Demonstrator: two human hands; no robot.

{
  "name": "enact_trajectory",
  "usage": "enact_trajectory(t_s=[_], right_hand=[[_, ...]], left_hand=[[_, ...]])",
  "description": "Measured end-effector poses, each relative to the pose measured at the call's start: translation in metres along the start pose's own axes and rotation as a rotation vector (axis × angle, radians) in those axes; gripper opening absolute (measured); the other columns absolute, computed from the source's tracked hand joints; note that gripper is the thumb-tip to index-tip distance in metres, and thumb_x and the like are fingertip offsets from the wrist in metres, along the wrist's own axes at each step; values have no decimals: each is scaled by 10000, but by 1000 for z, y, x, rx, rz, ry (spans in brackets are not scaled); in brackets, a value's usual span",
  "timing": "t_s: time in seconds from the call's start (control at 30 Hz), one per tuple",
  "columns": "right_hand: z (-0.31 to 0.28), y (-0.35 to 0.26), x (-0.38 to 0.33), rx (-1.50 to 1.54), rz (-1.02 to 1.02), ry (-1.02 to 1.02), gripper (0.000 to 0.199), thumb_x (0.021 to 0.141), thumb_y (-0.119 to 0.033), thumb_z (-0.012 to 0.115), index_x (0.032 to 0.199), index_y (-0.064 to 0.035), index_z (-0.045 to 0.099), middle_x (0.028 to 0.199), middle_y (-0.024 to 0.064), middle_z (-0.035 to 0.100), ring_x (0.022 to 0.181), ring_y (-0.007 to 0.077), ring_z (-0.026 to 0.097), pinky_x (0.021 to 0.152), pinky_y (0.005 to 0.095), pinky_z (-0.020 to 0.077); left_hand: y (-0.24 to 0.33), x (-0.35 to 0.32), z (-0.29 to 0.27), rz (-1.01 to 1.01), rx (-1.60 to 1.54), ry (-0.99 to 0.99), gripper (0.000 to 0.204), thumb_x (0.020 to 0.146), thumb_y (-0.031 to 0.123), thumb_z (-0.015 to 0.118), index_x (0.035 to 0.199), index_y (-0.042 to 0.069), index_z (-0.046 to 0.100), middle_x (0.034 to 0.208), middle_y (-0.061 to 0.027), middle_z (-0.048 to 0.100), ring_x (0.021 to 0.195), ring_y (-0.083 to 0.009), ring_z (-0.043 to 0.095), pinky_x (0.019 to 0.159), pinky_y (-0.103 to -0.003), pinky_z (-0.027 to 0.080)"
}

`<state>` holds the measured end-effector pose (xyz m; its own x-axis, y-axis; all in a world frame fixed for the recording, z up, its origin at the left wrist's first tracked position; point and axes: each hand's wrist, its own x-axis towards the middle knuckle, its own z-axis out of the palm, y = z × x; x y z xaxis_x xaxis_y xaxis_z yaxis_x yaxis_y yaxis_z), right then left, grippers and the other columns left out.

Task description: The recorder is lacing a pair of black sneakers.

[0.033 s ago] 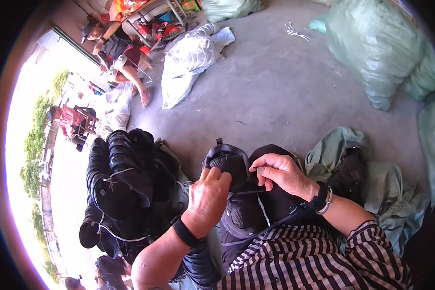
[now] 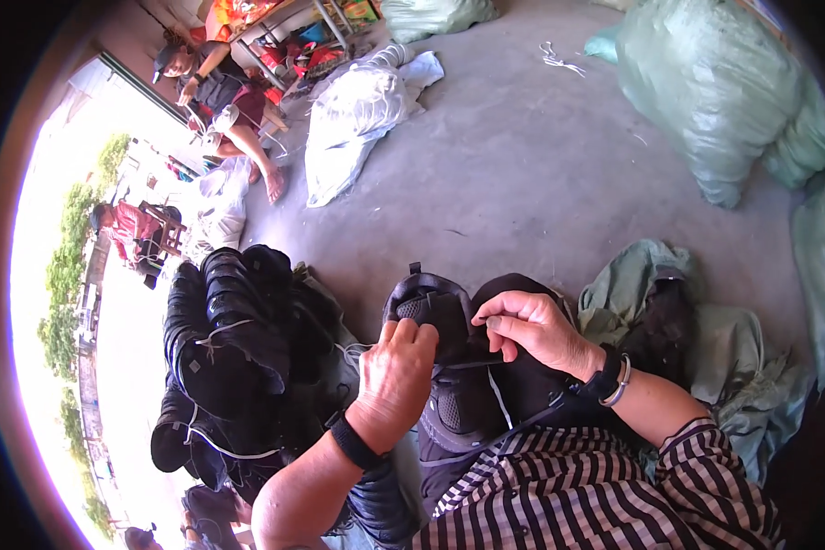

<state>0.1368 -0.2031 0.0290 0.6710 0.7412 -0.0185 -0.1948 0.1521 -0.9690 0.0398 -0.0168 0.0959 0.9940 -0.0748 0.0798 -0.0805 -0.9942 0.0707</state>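
Observation:
Black shoe uppers with mesh panels and a heel loop lie across my lap, with a white string over them. Above the mesh part, my left hand is closed, its knuckles up. A thin white cord runs from the left into this fist; its end inside is hidden. Just to the right, my right hand is bent into a pinch, thumb near forefinger, over the dark uppers. What its fingertips hold, if anything, is too small to tell. A gap separates the two hands.
A pile of nested black shoe uppers, bundled with white cord, stands at my left. Green sacks stand at the far right; a green cloth sack lies nearer. A white sack lies ahead. Two people sit at the left.

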Motion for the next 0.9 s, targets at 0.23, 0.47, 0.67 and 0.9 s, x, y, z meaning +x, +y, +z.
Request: enact_trajectory(t_s=[0.23, 0.47, 0.67, 0.9], right_hand=[[-1, 0, 1, -11, 12, -3, 156, 938, -72, 511, 1011, -5, 632, 703, 30, 624, 531, 48, 542, 516, 188, 445], [-2, 0, -1, 25, 3, -17, 149, 937, -66, 515, 1008, -3, 631, 701, 28, 619, 529, 45, 537, 510, 185, 442], [0, 0, 0, -6, -5, -18, 152, 939, -68, 512, 1010, 1, 628, 701, 30, 618, 529, 47, 538, 509, 187, 440], [-3, 5, 2, 41, -19, -17, 150, 938, -70, 520, 1021, 1, 624, 712, 26, 612, 541, 52, 540, 510, 183, 442]], left_hand=[[-3, 4, -5, -8, 34, -10, 137, 759, 91, 666, 865, 109, 580, 843, -56, 539, 824, -246, 590, 617, -371, 521], [1, 7, -2, 49, 100, -97, 149, 749, 80, 660, 820, 59, 530, 856, -84, 516, 848, -262, 574, 600, -368, 537], [3, 0, 12, 30, -67, -13, 151, 755, 74, 655, 875, 73, 563, 884, -89, 524, 927, -269, 538, 644, -378, 521], [7, 0, 12, -26, -104, 78, 183, 736, 43, 608, 904, 111, 585, 800, -38, 576, 877, -256, 570, 665, -388, 509]])
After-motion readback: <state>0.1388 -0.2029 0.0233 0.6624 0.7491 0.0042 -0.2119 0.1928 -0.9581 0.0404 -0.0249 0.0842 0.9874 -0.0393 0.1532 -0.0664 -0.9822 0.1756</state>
